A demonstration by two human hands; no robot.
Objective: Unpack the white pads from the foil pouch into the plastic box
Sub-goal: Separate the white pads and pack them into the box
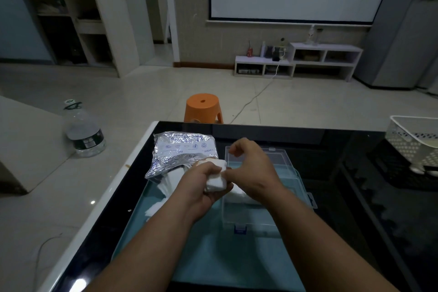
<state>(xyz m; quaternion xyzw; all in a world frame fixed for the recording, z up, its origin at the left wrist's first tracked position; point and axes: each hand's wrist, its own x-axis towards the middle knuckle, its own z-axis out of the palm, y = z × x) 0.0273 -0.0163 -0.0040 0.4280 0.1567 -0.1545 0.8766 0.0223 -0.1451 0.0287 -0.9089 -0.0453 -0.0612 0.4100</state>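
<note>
The dark glass table has open room to my right, out to the white basket at its far right edge. On it lies a teal tray, and on that the clear plastic box, long axis running away from me, blue latch at the near end.

The foil pouch lies left of the box, close to the table's left edge. Its long axis also runs near to far, mouth toward me, with loose pads spilling out.

My left hand grips a stack of white pads over the box's near left corner, fingers wrapped round it. My right hand has its fingers curled and its thumb tip against the stack; I cannot tell whether it pinches a pad.
</note>
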